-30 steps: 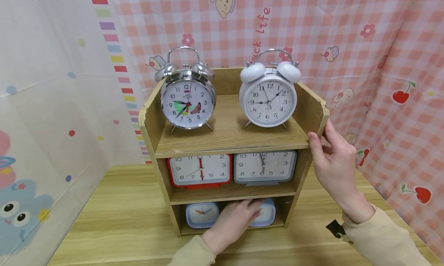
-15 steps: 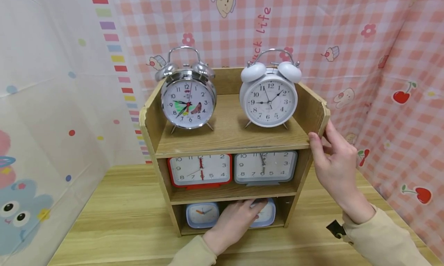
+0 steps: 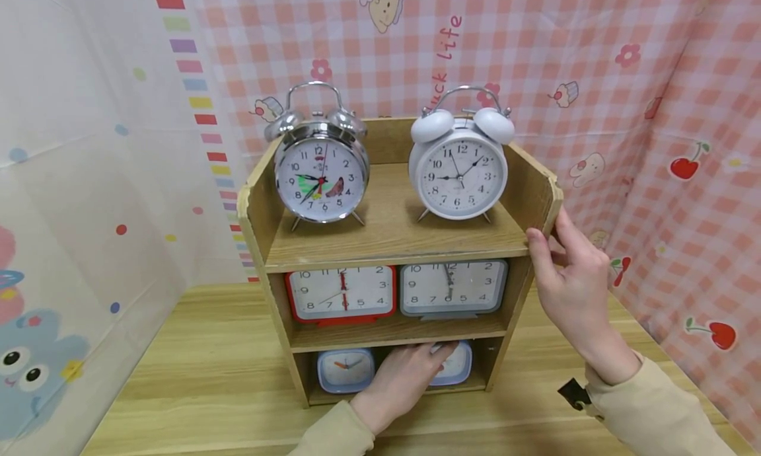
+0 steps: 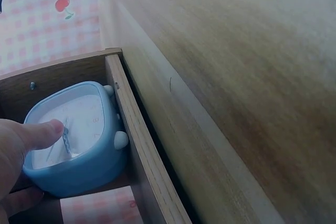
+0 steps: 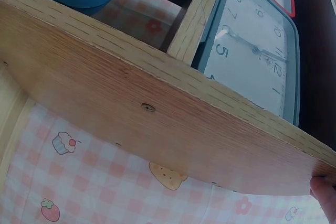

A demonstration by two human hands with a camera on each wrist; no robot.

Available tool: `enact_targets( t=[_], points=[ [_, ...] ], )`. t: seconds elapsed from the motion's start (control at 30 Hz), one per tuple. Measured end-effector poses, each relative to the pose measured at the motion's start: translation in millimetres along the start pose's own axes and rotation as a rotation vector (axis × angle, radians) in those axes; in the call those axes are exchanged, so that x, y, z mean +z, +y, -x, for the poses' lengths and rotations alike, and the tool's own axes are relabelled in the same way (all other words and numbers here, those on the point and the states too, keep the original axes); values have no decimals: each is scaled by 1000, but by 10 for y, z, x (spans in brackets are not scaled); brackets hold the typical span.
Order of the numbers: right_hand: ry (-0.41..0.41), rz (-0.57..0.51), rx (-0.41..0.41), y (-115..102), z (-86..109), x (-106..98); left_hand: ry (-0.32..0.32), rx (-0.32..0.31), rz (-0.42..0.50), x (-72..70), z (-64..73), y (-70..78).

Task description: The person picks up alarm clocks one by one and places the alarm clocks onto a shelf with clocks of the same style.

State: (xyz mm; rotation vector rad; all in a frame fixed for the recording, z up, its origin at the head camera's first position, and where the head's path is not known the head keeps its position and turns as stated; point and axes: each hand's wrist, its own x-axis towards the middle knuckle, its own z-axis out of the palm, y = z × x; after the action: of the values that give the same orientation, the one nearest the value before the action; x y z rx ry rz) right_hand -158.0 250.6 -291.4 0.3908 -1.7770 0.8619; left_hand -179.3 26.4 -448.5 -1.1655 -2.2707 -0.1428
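Observation:
My left hand [image 3: 404, 375] reaches into the bottom compartment and grips a small light-blue alarm clock [image 3: 456, 367]. In the left wrist view its thumb lies across the clock's [image 4: 86, 124] white face, with another finger at the far side of the case. At the right edge of a small wooden shelf unit [image 3: 386, 241], my right hand [image 3: 575, 277] holds the side panel, thumb on the front edge and fingers round the outside. A second small blue clock [image 3: 346, 370] sits left of my left hand on the same shelf.
On top stand a silver twin-bell clock [image 3: 322, 178] and a white twin-bell clock [image 3: 459, 177]. The middle shelf bears a red-framed clock [image 3: 341, 292] and a grey-framed clock [image 3: 453, 287]. The unit stands on a wood-grain table [image 3: 196, 377], with patterned cloth [image 3: 630, 112] behind and beside it.
The fingers of my left hand have shifted slightly at the small blue clock. My right hand stays on the side panel, and the clocks stand as before.

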Motion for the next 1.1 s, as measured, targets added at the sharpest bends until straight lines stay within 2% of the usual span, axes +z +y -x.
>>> enact_targets(
  t=[0.4, 0.53, 0.73, 0.9, 1.1],
  points=[
    [1, -9, 3, -6, 3, 19, -8, -12, -1, -12, 23, -7],
    [7, -14, 4, -11, 2, 16, 1, 5, 2, -37, 39, -1],
    [3, -15, 2, -7, 5, 19, -1, 78, 3, -129, 94, 43],
    [1, -19, 3, -12, 4, 20, 47, 188, -15, -246, 135, 88],
    [-20, -4, 3, -9, 4, -31, 96, 283, 55, -382, 227, 73]
  ],
)
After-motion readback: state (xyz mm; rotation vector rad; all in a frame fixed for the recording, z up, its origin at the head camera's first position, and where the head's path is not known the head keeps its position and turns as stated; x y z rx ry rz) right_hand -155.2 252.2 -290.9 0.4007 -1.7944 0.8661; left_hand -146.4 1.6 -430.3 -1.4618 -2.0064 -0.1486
